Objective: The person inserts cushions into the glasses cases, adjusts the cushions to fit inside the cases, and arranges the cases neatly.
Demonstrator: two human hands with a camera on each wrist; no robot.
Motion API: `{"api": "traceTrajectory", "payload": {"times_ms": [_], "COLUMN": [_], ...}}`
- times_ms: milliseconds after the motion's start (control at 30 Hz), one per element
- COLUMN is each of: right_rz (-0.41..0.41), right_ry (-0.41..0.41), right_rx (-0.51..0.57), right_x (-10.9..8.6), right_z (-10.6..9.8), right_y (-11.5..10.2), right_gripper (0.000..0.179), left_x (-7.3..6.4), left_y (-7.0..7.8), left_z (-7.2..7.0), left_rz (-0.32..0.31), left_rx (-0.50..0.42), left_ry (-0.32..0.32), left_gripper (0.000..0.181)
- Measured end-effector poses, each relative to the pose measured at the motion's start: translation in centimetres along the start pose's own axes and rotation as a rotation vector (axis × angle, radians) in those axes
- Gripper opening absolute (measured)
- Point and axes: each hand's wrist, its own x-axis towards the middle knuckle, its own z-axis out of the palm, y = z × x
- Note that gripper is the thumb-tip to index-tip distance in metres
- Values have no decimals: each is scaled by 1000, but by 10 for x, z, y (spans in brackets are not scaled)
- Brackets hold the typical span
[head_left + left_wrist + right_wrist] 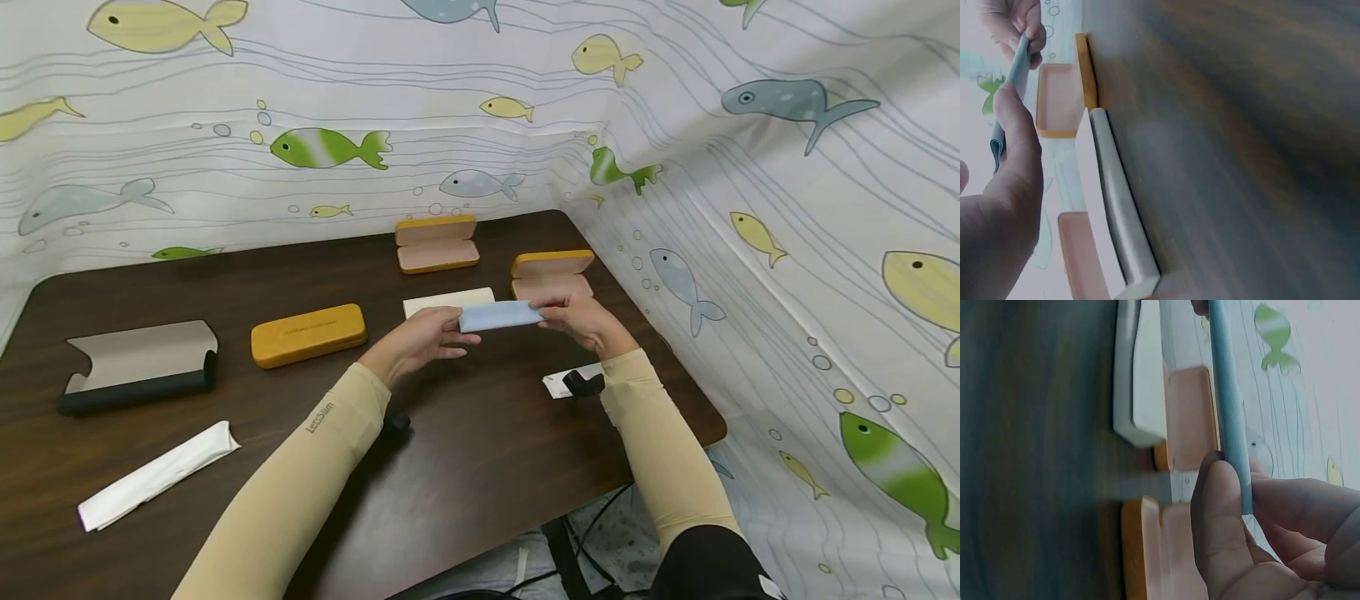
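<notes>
A light blue folded cloth (500, 316) is stretched level between my two hands, above the dark table. My left hand (425, 337) pinches its left end between thumb and fingers, with the other fingers spread below. At the other end, my right hand (581, 321) pinches the cloth, and the right wrist view shows thumb (1221, 494) and fingers pressed on both faces of it. Just behind the cloth lies a cream-white case (450, 300); the left wrist view shows its rounded body and raised flap. An open yellow case (553, 271) with pink lining stands behind my right hand, partly covered by it.
Another open yellow case (437, 246) stands at the back. Left of my hands are a closed yellow case (309, 335), an open black case (142, 362) with pale lining, and a folded white cloth (157, 475). A white packet (558, 383) lies near my right wrist. Fish-patterned curtain borders the table.
</notes>
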Motion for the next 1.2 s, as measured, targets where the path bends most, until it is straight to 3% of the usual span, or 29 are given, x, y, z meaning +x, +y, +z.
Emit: {"api": "traceTrajectory", "payload": {"times_ms": [333, 567, 867, 1200], "right_rz": [45, 100, 162, 137], "right_ry": [69, 126, 166, 233], "right_rx": [-41, -57, -152, -291], "right_x": [32, 49, 62, 74], "right_z": [-30, -42, -60, -81], "right_y": [-3, -2, 4, 11], "right_gripper": [35, 35, 36, 36], "left_x": [34, 54, 75, 89], "left_y": [8, 4, 4, 3], "left_z": [4, 8, 16, 22], "left_rz": [20, 8, -28, -17], "left_rx": [-241, -323, -325, -233], "left_ry": [-46, -57, -48, -75], "left_gripper": [53, 58, 64, 64]}}
